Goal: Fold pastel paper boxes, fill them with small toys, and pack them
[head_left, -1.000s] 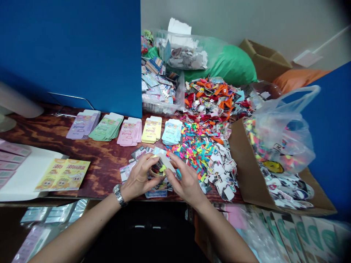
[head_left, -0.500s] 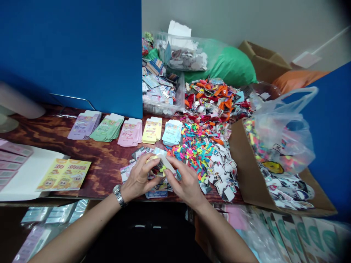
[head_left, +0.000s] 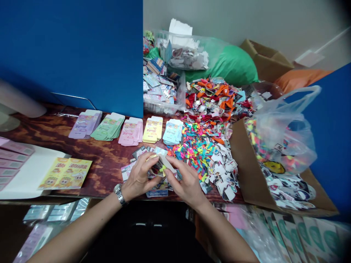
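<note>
Between both hands is a small yellow carton [head_left: 166,163], tilted with its open end toward me; a lime-green piece and darker items show inside. My left hand [head_left: 141,177] grips its left side, fingers curled around it. At its right side, my right hand [head_left: 188,180] pinches the pale flap with thumb and fingers. Printed cards [head_left: 127,171] lie under and beside the hands. Just right of them spreads a heap of small bright coloured pieces [head_left: 197,146], with white cut-out stickers [head_left: 223,171] alongside.
Flat carton stacks in purple [head_left: 85,125], green [head_left: 108,126], pink [head_left: 129,131], yellow [head_left: 152,129] and blue [head_left: 172,131] line the back. Yellow boxes [head_left: 65,173] stand left on a white tray [head_left: 41,160]. A cardboard box [head_left: 242,160] bounds the right; a blue panel [head_left: 71,54] rises behind.
Both hands keep their hold on the yellow carton, with hardly any finger movement. The whole view has shifted very slightly.
</note>
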The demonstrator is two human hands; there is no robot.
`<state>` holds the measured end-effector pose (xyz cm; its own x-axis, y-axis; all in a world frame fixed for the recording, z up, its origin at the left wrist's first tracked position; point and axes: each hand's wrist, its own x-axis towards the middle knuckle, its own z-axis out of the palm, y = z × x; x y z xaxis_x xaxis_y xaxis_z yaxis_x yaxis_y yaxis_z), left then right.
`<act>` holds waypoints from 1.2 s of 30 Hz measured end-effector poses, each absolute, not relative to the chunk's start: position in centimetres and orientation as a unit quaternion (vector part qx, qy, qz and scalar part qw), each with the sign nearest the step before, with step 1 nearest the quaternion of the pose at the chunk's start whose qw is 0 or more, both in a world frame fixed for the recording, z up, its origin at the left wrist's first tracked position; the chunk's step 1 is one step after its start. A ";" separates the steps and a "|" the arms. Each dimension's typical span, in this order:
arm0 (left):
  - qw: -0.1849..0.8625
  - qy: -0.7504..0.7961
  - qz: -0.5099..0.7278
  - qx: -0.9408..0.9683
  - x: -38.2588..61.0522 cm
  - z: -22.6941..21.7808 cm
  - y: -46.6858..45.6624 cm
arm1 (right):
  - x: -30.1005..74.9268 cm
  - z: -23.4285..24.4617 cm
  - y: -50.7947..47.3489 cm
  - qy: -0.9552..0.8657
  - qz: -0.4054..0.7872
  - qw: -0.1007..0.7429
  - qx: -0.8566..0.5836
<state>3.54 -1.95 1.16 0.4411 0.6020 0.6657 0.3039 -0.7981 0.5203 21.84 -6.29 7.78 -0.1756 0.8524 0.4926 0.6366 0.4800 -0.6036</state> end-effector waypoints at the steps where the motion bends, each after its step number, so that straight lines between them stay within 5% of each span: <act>1: 0.164 0.273 0.454 0.832 3.5 1.1 -1.9 | 21.8 7.7 -6.3 -0.756 0.131 0.412 -0.492; 36: 0.181 0.277 0.446 0.831 3.7 1.2 -2.2 | 21.9 7.5 -6.5 -0.751 0.145 0.406 -0.500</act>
<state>3.69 -2.18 1.17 0.4484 0.6230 0.6409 0.2994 -0.7803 0.5491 21.94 -6.53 7.47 -0.1709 0.8687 0.4649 0.6343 0.4581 -0.6228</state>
